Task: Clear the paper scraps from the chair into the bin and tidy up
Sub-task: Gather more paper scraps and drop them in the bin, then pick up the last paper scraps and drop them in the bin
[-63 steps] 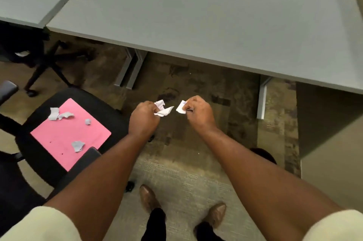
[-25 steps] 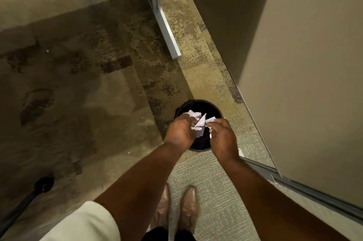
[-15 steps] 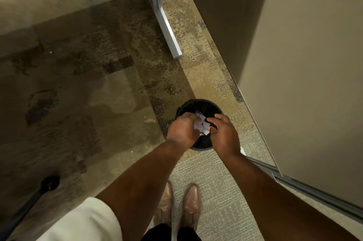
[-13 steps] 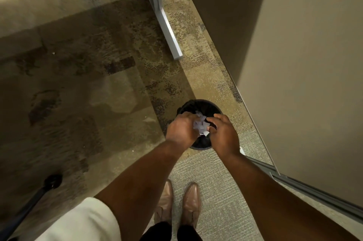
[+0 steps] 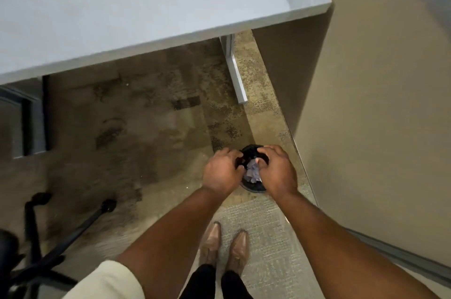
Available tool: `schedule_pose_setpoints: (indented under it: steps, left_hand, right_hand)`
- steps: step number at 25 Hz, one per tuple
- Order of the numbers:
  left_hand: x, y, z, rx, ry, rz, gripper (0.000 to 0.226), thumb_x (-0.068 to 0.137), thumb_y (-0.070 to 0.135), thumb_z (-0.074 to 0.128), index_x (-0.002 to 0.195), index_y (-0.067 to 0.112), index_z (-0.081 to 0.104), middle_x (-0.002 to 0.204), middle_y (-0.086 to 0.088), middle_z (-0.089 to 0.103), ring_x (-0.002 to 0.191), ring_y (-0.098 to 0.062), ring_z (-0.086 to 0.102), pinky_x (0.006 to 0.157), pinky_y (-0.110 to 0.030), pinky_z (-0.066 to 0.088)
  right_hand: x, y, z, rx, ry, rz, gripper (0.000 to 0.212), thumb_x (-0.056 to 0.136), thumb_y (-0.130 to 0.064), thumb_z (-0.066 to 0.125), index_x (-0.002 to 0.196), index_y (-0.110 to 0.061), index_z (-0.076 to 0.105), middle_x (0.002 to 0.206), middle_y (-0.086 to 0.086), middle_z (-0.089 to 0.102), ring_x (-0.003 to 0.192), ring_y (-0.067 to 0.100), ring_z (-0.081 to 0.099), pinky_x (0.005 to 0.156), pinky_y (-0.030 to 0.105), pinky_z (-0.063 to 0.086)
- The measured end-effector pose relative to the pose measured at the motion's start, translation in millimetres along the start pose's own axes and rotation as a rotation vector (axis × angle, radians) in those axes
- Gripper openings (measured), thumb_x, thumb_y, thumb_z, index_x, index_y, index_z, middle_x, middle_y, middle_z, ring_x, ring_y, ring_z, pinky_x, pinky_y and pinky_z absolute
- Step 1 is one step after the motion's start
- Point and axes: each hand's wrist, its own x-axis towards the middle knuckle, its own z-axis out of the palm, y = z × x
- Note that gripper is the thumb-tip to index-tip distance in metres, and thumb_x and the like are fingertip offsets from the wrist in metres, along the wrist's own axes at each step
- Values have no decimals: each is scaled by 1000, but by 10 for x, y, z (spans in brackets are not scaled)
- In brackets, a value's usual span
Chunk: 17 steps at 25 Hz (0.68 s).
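Observation:
A small black bin (image 5: 252, 187) stands on the carpet by the partition, and pale paper scraps (image 5: 251, 172) lie in its mouth. My left hand (image 5: 223, 172) hovers over the bin's left rim with its fingers loosely curled and nothing visible in them. My right hand (image 5: 277, 172) hovers over the right rim. Its thumb sits against a brighter white scrap (image 5: 256, 160), and I cannot tell whether it pinches that scrap. Only the chair's black wheeled base (image 5: 48, 250) shows, at the lower left. The seat is out of view.
A grey desk (image 5: 146, 18) spans the top, its metal leg (image 5: 235, 79) standing just beyond the bin. A beige partition wall (image 5: 378, 128) runs close along the right. My brown shoes (image 5: 225, 250) stand on a paler carpet strip behind the bin.
I turned from the chair to the bin with scraps in both hands. My hands have since spread apart over it, and most scraps now lie lower, inside the bin. The view has tilted up to the desk.

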Motion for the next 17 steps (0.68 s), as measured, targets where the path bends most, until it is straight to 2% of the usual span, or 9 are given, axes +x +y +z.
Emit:
schedule_pose_setpoints:
  steps: [3,7,12,17]
  left_hand:
    - [-308,25,-522,-28,87,-41,32,86,39,64,118,32,65,111,5,64,104,-18,59,83,-31,47]
    - [-734,-109,-1169,-42,244,-110,29,86,41,63,112,30,68,107,6,66,100,-16,61,80,-29,48]
    - [-1260,-421,-1899,-70,419,-248,27,88,42,62,112,30,68,105,7,67,98,-14,61,80,-30,48]
    - [-1823,-996,-2554,-46,577,-369,32,89,39,62,117,26,66,111,5,68,105,-18,61,91,-38,49]
  right_hand:
    - [-92,-520,-306,-2,15,-89,28,88,-19,69,116,-22,69,122,-6,60,111,19,57,88,35,51]
    - [-281,-1184,-572,21,47,-241,26,88,-20,71,114,-23,69,117,-7,61,105,17,57,79,27,46]
    - [-524,-1884,-719,29,3,-368,27,88,-23,72,115,-23,69,115,-8,62,105,16,57,84,32,49]
    - [-748,-2681,-599,-10,-51,-536,27,89,-32,68,115,-23,68,114,-6,63,105,15,57,87,37,50]
